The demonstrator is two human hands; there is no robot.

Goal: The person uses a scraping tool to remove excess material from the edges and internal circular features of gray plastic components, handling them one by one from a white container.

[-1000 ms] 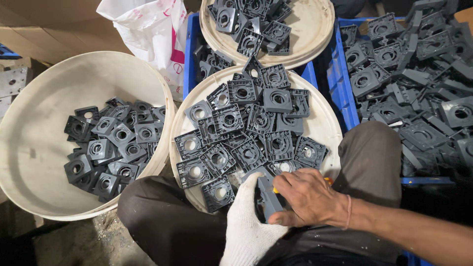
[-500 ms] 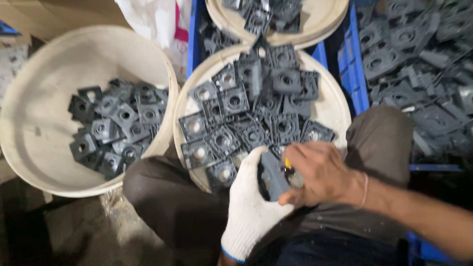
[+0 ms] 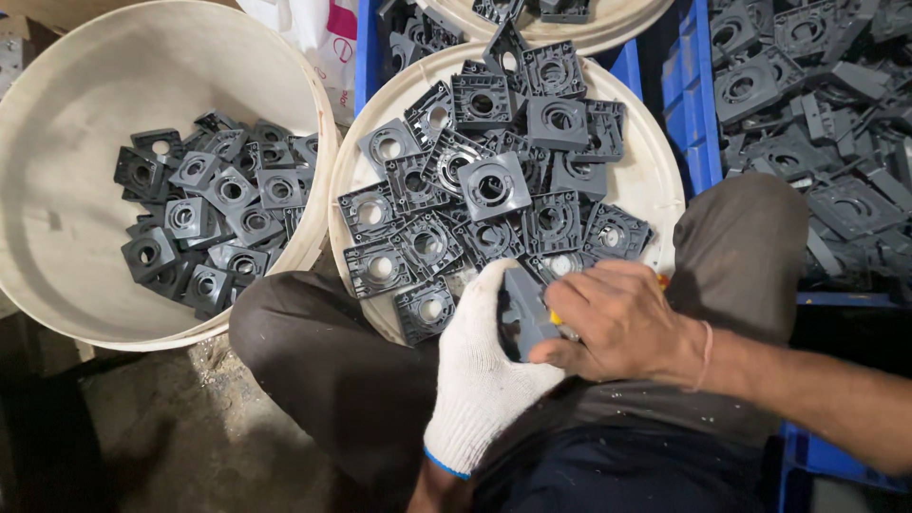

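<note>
A gritty concrete floor [image 3: 199, 427] lies under you, crowded with tubs and crates of dark grey plastic parts. You sit with knees spread, and the middle tub [image 3: 655, 180], a round cream one, rests between them, heaped with square grey plates that each have a round hole.

Your left hand [image 3: 484, 370], in a white knit glove with a blue cuff, is clenched around one grey plate [image 3: 524, 309], held on edge just below the middle tub's near rim. Your bare right hand [image 3: 622, 323], with a thin band at the wrist, presses against that same plate from the right, its fingers curled around a small tool; only a bit of yellow [image 3: 553, 318] and orange shows between the fingers, so what kind of tool it is cannot be told.

Left of the middle tub stands a larger cream tub [image 3: 76, 275], its bottom partly covered with the same plates. Beyond the middle tub, a third tub [image 3: 617, 33] shows only its near edge. Right of the middle tub, past your knee [image 3: 736, 237], a blue crate [image 3: 698, 114] holds a loose pile of the grey parts. A white plastic bag [image 3: 318, 38] sits behind the gap between the large tub and the middle one.
</note>
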